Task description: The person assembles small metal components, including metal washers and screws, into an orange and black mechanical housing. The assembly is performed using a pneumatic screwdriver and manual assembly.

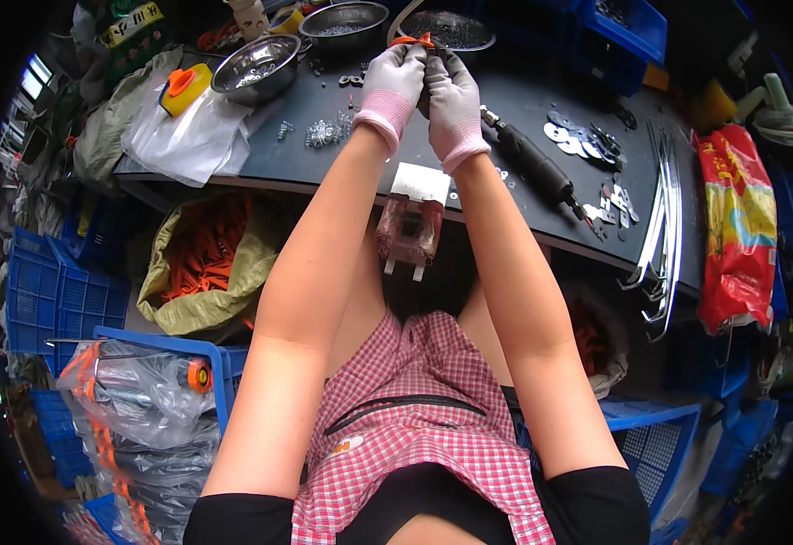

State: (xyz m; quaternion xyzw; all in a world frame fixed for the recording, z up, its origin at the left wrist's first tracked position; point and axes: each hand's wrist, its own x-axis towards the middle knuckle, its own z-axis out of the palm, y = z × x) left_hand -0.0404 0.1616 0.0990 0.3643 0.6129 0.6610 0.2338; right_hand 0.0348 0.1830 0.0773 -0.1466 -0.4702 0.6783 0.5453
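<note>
Both my hands wear pale gloves with pink cuffs and meet at the far side of the dark table. My left hand point(393, 89) is closed on a small orange plastic piece point(414, 40), which sticks out past the fingertips. Right beside it, the fingers of my right hand point(454, 98) are bent together around a small dark part point(435, 54), mostly hidden by the gloves. Whether the two pieces are joined I cannot tell. A black power screwdriver point(537, 163) lies on the table right of my right wrist.
Metal bowls of small parts point(256, 69) stand along the back. Loose clear pieces point(325, 133), flat metal plates point(571, 138) and long bent rods point(658, 218) lie on the table point(278, 168). A metal fixture point(410, 218) juts from the front edge. A sack of orange parts point(206, 259) stands lower left.
</note>
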